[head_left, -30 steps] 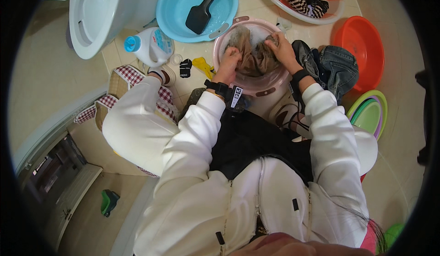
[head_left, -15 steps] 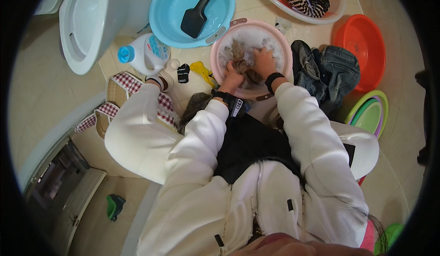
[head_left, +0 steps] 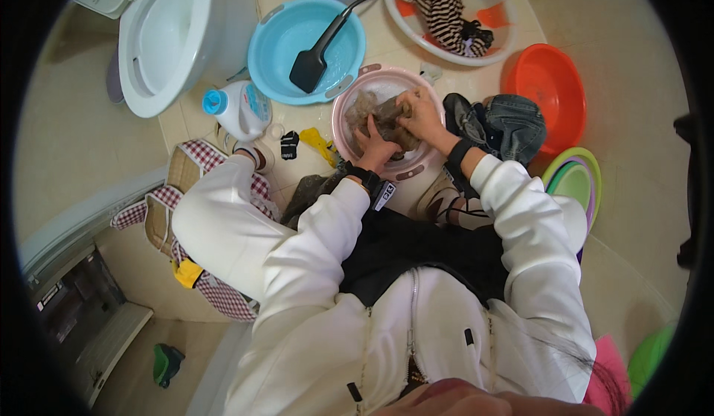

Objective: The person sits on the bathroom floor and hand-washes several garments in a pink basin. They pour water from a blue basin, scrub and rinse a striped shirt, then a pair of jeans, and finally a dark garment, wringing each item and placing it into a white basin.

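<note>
A wet brown cloth (head_left: 389, 118), of a kind I cannot make out, is bunched in the pink basin (head_left: 340, 129) among suds. My right hand (head_left: 421, 118) pinches it on the right, lifting a fold a little above the basin. On the near left side, my left hand (head_left: 377, 148) grips the same cloth, thumb and forefinger showing while the other fingers are partly hidden. Dark blue jeans (head_left: 513, 127) lie crumpled just right of the basin. To its left are a yellow cloth (head_left: 318, 146) and a small black piece with white marks (head_left: 289, 145).
Behind stands a light blue basin (head_left: 260, 62) holding a black scoop-like tool (head_left: 311, 68). A detergent bottle (head_left: 242, 111) and a toilet (head_left: 160, 51) are at left. Striped clothing (head_left: 446, 16) lies in a white-rimmed basin (head_left: 487, 60). Right: an orange basin (head_left: 554, 92) and stacked tubs (head_left: 576, 181).
My right hand has come up out of the foam with a fold of the brown cloth. More of the cloth shows above the suds. The whole view has shifted slightly.
</note>
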A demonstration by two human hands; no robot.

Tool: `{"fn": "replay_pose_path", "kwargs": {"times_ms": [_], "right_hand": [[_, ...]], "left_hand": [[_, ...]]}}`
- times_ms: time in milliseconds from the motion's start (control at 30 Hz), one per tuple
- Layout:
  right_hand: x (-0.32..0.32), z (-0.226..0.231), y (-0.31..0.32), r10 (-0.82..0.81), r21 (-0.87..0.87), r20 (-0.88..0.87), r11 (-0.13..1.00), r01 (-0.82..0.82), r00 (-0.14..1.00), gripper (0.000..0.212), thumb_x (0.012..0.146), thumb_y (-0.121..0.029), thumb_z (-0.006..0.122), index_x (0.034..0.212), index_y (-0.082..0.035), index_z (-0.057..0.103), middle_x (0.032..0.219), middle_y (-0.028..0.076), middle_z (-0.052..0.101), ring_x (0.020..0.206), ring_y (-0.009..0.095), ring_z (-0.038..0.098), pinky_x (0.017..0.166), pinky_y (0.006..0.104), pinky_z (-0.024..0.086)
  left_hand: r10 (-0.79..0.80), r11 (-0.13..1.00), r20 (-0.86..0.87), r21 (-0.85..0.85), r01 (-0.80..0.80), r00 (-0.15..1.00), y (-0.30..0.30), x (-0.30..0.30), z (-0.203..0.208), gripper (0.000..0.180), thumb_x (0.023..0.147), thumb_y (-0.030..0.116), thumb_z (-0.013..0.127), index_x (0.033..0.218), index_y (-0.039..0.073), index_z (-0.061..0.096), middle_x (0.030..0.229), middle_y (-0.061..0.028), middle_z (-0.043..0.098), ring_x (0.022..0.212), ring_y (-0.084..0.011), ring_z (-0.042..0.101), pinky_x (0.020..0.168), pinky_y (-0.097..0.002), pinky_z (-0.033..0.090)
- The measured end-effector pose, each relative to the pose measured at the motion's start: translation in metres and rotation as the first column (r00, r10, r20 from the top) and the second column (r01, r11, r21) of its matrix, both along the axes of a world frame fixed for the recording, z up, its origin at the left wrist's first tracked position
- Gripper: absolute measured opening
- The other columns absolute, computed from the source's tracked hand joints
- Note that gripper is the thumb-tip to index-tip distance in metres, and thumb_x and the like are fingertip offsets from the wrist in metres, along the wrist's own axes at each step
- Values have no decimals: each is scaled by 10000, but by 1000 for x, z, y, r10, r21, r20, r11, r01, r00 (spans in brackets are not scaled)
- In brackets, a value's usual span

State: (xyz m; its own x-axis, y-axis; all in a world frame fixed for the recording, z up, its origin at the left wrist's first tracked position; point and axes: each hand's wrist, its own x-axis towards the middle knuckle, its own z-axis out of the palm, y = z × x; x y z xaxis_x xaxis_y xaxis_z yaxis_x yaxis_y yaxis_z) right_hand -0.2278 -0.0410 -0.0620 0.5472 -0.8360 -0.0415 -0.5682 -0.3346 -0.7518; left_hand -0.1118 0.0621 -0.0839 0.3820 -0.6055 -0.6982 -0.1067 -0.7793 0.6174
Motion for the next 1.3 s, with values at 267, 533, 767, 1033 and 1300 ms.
{"fn": "replay_pose_path", "kwargs": {"times_ms": [267,533,767,1033,1300], "right_hand": [[16,145,25,-18,-112,250,993,48,968,320,640,23,669,916,-118,587,1075,152,454,978,387,541,832,404,464],[8,249,38,112,-251,415,968,-4,903,272,707,-5,719,943,-88,614,1101,126,468,1059,301,520,917,358,437],[2,212,24,94,-25,305,996,-91,948,756,652,7,736,1336,-158,459,1223,173,442,1163,346,469,1010,373,394],[-2,161,5,4,384,288,915,-120,958,811,636,55,622,1402,-106,412,1274,152,482,1182,279,479,997,312,391],[20,166,31,268,-7,209,962,-273,940,947,679,-133,810,1466,-243,296,1370,221,355,1264,420,383,1067,451,332]], "left_hand": [[-303,939,-582,-317,133,755,-18,25,100,457,664,-44,730,1102,29,620,1024,-47,640,964,-176,610,817,-291,500],[-464,720,-374,-687,95,803,-4,47,242,532,716,63,794,1202,49,577,1101,-39,622,1003,-134,577,848,-293,497],[-232,695,-632,-640,-329,739,-12,50,223,414,871,207,700,1186,-25,564,1094,-50,627,1046,-139,573,911,-289,454],[-12,802,-624,-472,-365,781,-18,53,161,314,991,275,509,1170,20,547,1110,-64,591,1010,-152,564,880,-290,462],[-178,823,-888,-370,-430,423,-21,31,188,620,989,552,240,1352,67,375,1282,-106,501,1185,-218,507,983,-358,451]]}}
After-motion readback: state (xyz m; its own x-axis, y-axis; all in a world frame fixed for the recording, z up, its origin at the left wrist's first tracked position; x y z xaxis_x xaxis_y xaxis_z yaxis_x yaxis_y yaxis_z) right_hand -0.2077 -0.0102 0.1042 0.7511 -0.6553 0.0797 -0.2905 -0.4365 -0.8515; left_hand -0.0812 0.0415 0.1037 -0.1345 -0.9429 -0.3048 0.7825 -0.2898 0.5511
